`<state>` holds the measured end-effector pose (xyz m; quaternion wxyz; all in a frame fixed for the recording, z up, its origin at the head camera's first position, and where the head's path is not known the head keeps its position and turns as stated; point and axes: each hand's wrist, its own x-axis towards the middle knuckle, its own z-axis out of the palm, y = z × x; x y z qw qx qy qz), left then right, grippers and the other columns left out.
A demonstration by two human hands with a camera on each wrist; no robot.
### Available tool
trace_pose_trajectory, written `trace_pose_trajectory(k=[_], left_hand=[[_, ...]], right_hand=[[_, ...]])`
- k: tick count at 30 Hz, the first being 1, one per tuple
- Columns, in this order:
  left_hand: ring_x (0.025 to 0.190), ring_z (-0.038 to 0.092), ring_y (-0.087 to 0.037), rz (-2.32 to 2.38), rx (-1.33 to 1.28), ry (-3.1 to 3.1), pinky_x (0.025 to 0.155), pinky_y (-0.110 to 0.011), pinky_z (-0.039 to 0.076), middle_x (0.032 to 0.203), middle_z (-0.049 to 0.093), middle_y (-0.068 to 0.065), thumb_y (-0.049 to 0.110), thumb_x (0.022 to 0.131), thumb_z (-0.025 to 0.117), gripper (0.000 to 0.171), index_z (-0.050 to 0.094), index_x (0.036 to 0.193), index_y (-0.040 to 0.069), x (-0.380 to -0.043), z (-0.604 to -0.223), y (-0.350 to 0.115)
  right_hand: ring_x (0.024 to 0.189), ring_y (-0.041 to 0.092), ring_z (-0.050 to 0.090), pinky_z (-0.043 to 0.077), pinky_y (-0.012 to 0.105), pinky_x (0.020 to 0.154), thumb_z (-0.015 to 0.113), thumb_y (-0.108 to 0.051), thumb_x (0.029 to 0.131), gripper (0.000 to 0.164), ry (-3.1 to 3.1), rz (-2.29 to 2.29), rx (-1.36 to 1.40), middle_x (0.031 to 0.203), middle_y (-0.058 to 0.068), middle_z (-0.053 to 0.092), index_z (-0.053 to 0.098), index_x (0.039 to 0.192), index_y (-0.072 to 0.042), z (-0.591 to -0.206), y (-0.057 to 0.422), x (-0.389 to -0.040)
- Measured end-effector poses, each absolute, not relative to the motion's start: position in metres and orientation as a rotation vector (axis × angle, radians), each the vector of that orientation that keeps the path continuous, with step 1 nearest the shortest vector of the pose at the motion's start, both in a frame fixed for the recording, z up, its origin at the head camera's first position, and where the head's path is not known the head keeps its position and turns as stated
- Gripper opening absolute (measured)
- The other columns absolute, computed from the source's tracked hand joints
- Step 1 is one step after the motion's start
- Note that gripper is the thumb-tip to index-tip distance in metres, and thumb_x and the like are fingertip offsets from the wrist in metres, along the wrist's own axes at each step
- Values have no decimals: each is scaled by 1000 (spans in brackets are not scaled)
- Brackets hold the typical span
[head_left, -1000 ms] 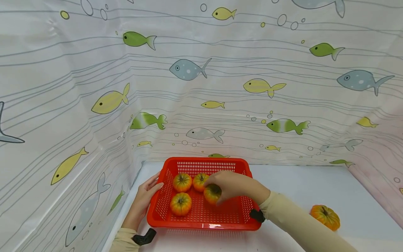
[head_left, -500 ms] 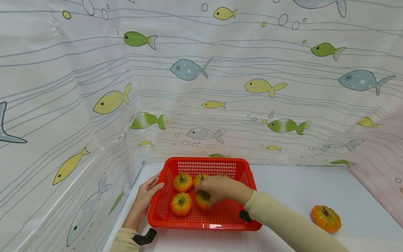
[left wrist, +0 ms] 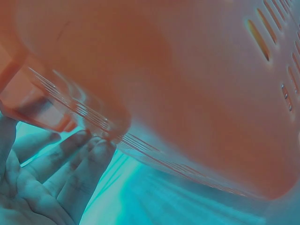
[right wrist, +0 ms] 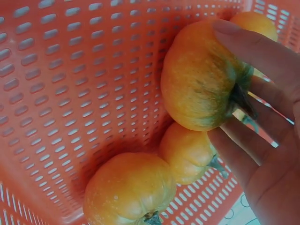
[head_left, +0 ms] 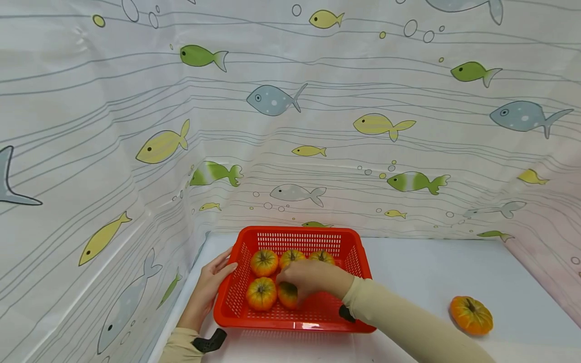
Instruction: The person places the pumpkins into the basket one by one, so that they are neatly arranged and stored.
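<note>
A red plastic basket (head_left: 297, 230) with slotted walls stands on the white table. My left hand (head_left: 205, 287) holds its left side, thumb over the rim; in the left wrist view its fingers (left wrist: 77, 180) reach against the basket's outside. Inside the basket, my right hand (head_left: 315, 277) grips a small orange pumpkin (head_left: 287, 296), thumb on one side and fingers on the other. The right wrist view shows that pumpkin's dark stem and greenish top facing the palm. Beside it sits a front-left pumpkin (head_left: 261, 294); behind are a back-left pumpkin (head_left: 264, 262), a middle one and a right one (head_left: 322, 256).
Another orange pumpkin (head_left: 471, 315) lies on the table (head_left: 408, 267), right of the basket beyond the right sleeve (head_left: 399, 312). White fabric with printed fish (head_left: 272, 100) encloses the table at the back and sides.
My right hand has moved left and slightly down in the basket with its pumpkin, and now sits beside the front-left one. The back-right pumpkin has come into sight. My left hand stays put.
</note>
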<state>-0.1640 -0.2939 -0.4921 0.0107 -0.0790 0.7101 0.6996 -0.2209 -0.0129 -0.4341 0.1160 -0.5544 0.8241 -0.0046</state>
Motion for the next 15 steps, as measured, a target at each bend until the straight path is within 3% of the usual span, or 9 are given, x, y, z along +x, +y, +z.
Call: trace_pose_trajectory(k=[15], left_hand=[[114, 71, -19, 2170, -243, 2234, 89, -34, 63, 152, 53, -20, 25, 102, 66, 61, 43, 158, 21, -164, -491, -293]], right_hand=[[96, -1, 64, 52, 12, 89, 91, -26, 77, 49, 2393, -42, -1607, 111, -12, 73, 72, 122, -21, -437, -13, -221]])
